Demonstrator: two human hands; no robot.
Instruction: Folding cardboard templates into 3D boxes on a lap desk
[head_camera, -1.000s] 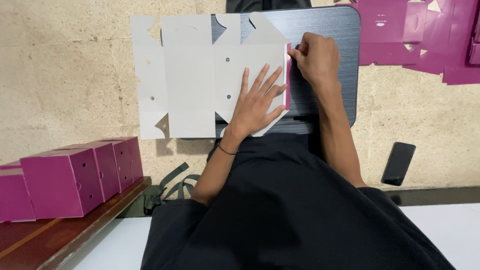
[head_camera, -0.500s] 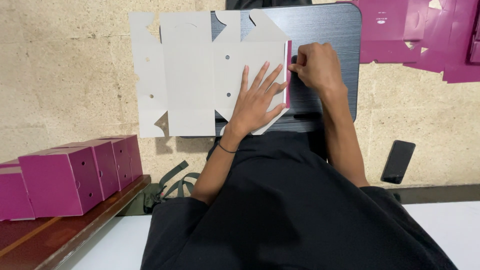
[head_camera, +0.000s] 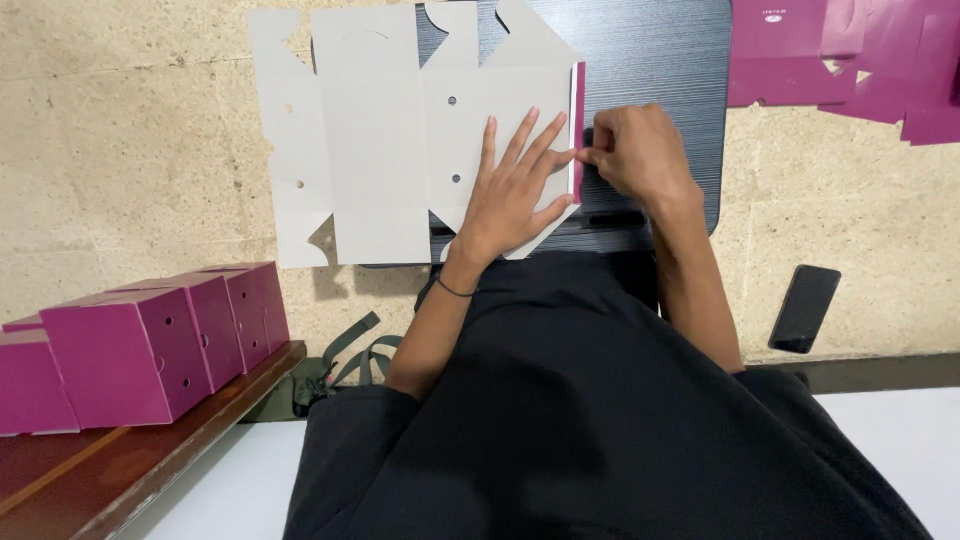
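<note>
The flat cardboard (head_camera: 400, 140) is pressed down by the wide-spread left hand (head_camera: 512, 195) while its pink edge flap (head_camera: 578, 120) is pinched by the right hand (head_camera: 632, 152).

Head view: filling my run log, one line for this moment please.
left hand: flat on grey box blank | right hand: pinching magenta edge flap | surface: black lap desk

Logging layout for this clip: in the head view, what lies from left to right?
Folded magenta boxes → flat grey carton blank → left hand → right hand → black phone
</note>
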